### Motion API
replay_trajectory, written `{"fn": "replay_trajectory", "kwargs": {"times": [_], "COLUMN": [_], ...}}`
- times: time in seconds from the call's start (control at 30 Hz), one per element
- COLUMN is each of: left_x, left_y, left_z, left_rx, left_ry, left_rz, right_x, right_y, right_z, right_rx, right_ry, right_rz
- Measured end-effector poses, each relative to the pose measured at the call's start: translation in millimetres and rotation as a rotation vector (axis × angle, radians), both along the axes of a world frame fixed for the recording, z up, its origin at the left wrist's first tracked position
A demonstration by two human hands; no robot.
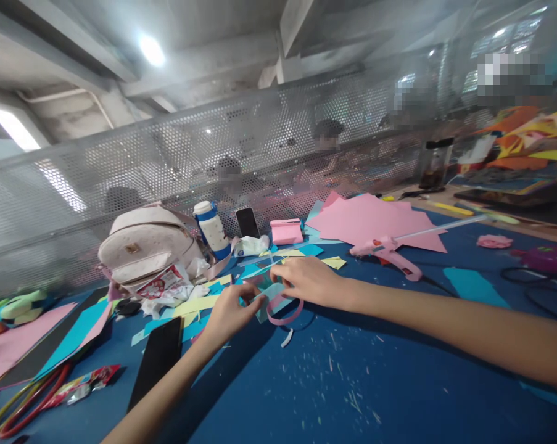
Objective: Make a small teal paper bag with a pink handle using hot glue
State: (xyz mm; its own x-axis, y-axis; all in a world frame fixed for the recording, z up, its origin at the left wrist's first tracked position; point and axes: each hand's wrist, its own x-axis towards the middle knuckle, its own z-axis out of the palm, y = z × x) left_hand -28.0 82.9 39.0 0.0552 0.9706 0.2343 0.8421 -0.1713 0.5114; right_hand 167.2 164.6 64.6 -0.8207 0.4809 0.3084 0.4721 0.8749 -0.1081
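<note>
Both hands meet over the blue table around a small folded piece of pale teal paper [263,313]. My left hand [232,307] pinches its left side between thumb and fingers. From the right, my right hand [313,282] reaches across with curled fingers closed on the paper's upper edge; its fingertips are partly hidden. A pink paper strip [286,321] curves in a loop below my right hand, beside the teal paper. Just beneath the loop lies a small white paper scrap [287,337]. Yellow and blue paper offcuts [199,305] are scattered behind my left hand.
A pink glue gun [391,254] lies behind my right forearm, near stacked pink paper [371,219]. A beige backpack [148,246], bottle [212,231], phone [247,223] and pink pouch [286,231] stand along the perforated metal screen [176,160]. A dark phone-like slab [158,357] lies under my left forearm.
</note>
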Motion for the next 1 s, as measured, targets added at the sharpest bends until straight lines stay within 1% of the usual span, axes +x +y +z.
{"fn": "replay_trajectory", "kwargs": {"times": [0.13, 0.37, 0.47, 0.6, 0.67, 0.8, 1.0], "left_x": [4.4, 11.6, 15.7, 20.9, 21.6, 18.9, 13.8], "left_y": [-1.7, -1.4, 0.5, 3.8, 5.8, 10.0, 13.8], "left_z": [-3.1, -12.1, -11.9, -8.8, -8.2, -10.2, -12.8], "left_rx": [0.039, 0.133, 0.148, 0.119, 0.089, 0.033, 0.022], "left_ry": [0.063, 0.157, 0.184, 0.219, 0.207, 0.099, 0.045], "left_rz": [0.042, 0.121, 0.139, 0.151, 0.155, 0.139, 0.125], "right_x": [-2.3, -3.4, -2.6, -1.5, -1.0, -0.2, 4.6], "right_y": [-0.6, -0.3, -1.6, -2.8, -3.1, -3.9, -1.8], "right_z": [-3.9, -9.2, -7.9, -7.8, -8.8, -8.9, 2.7], "right_rx": [0.032, 0.076, 0.099, 0.151, 0.184, 0.210, 0.107], "right_ry": [-0.029, -0.037, -0.051, -0.063, -0.055, -0.054, -0.059], "right_rz": [-0.017, 0.006, 0.002, -0.002, 0.008, 0.013, -0.015]}}
